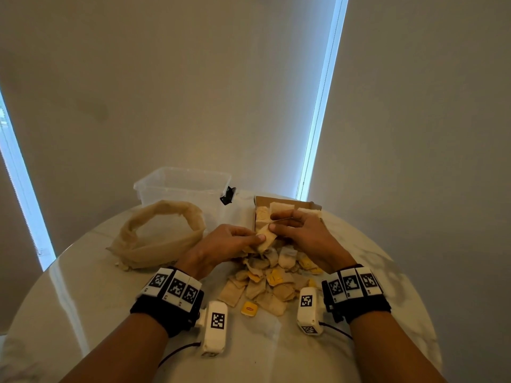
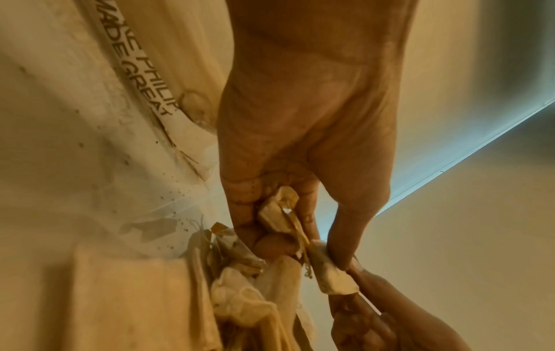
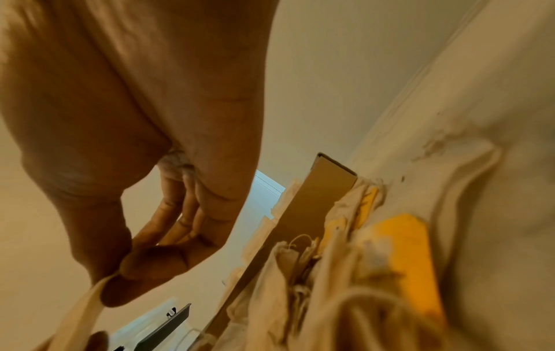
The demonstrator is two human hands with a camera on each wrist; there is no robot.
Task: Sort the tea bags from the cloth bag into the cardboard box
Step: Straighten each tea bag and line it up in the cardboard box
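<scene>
Both hands meet over the table's middle on one pale tea bag (image 1: pixel 266 239). My left hand (image 1: pixel 235 241) pinches its near end between thumb and fingers, with more crumpled tea bags (image 2: pixel 277 213) held in the palm. My right hand (image 1: pixel 293 228) pinches the far end (image 3: pixel 81 306) between thumb and forefinger. The cardboard box (image 1: pixel 284 203) stands just behind the hands with several tea bags upright inside. A loose pile of tea bags (image 1: pixel 271 283) with yellow tags lies on the table before the hands. The cloth bag (image 1: pixel 157 239) sits slumped at left, mouth open.
A clear plastic tub (image 1: pixel 182 186) with a black clip (image 1: pixel 228 195) stands behind the cloth bag. The round white marble table (image 1: pixel 83 299) curves off at left and right. A single yellow tag (image 1: pixel 249 309) lies at the pile's near edge. Window blinds hang behind.
</scene>
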